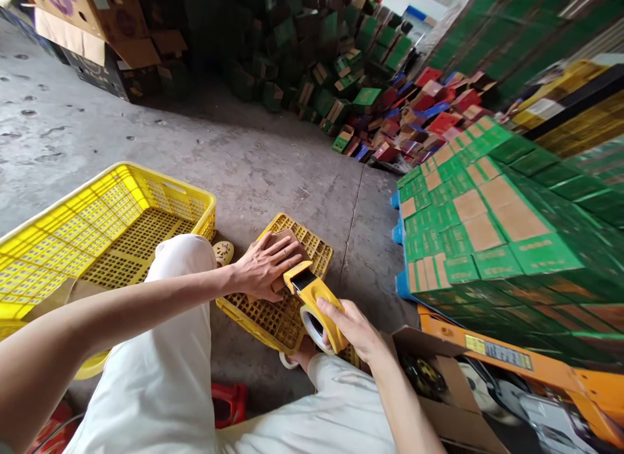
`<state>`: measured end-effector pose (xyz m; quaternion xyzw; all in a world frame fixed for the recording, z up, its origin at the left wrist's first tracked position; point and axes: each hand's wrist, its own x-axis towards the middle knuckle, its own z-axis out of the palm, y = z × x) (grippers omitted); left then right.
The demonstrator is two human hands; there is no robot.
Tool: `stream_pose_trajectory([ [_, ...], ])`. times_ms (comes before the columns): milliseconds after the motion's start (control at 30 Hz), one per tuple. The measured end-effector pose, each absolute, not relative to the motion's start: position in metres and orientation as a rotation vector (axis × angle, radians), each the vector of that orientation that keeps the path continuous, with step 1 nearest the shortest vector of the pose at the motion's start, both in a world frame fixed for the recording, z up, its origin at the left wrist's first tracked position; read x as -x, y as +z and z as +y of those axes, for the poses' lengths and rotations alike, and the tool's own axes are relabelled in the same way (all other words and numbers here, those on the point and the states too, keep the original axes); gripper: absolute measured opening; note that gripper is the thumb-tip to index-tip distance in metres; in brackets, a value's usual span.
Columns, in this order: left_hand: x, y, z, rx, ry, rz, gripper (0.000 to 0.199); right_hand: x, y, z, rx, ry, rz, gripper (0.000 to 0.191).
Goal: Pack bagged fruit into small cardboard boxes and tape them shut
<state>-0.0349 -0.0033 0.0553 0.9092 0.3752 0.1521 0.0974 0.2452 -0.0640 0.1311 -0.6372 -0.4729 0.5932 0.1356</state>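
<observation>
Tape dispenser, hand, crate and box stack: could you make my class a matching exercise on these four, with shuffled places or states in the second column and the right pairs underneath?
Things
1. Yellow tape dispenser
2. Left hand
3. Large yellow crate
4. Stack of green-and-brown boxes

Places or states
A. On a blue pallet
B. Held in the right hand
C. On the floor, left of the knees
D. Spread over a small cardboard box

Right pairs: 1-B; 2-D; 3-C; 4-A

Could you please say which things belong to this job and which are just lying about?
In use:
tape dispenser in the right hand
cardboard box under the left hand
yellow crate beneath it

Apparently lying about:
scattered cartons
green carton stack
orange equipment
</observation>
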Motion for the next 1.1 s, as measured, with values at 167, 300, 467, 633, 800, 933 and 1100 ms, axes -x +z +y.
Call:
stream_pose_trajectory([
  [167,0.036,0.059,0.0,-2.666,0.399,1.114,0.11,-0.246,0.131,-0.068,1.77,1.738,-1.42,0.069],
  [300,0.036,0.059,0.004,-2.665,0.393,1.118,0.109,-0.261,0.13,-0.08,1.766,1.762,-1.447,0.071],
  [467,0.035,0.058,0.004,-2.675,0.414,1.09,0.108,-0.268,0.117,-0.092,1.731,1.739,-1.395,0.073],
  [633,0.036,0.063,-0.003,-2.632,0.402,1.242,0.107,-0.258,0.096,-0.087,1.733,1.735,-1.361,0.071],
  [800,0.031,0.07,-0.008,-2.61,0.361,1.296,0.106,-0.257,0.084,-0.091,1.735,1.713,-1.329,0.072],
  [933,0.023,0.081,-0.012,-2.581,0.396,1.301,0.095,-0.262,0.09,-0.097,1.706,1.693,-1.31,0.072],
  [1100,0.02,0.086,-0.015,-2.369,0.494,1.277,0.1,-0.27,0.121,-0.096,1.664,1.667,-1.388,0.07],
])
